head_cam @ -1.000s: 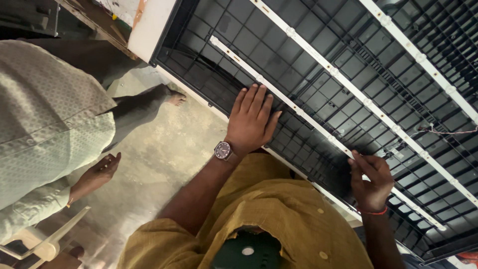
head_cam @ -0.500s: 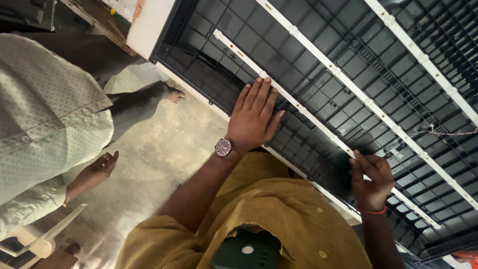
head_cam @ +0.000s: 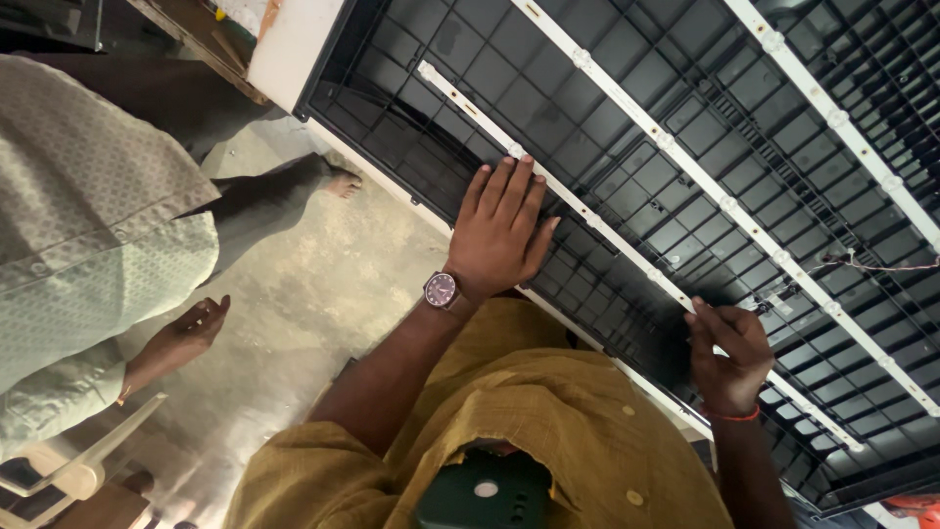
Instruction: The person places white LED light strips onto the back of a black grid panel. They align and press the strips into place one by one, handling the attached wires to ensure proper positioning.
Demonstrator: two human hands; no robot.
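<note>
Over the last second the left hand (head_cam: 501, 230) stayed spread flat and open on the black ribbed back panel (head_cam: 627, 147), while the right hand (head_cam: 729, 358) kept pinching the nearest white LED strip (head_cam: 627, 250), suggesting it was being seated.

Not much moved: the left hand (head_cam: 501, 230) slid a bit further along the white strip (head_cam: 627, 257) on the black panel (head_cam: 627, 147), while the right hand (head_cam: 729, 355) curled tighter around it.

Left hand (head_cam: 499, 235) lies flat, fingers spread; right hand (head_cam: 729, 358) pinches.
</note>
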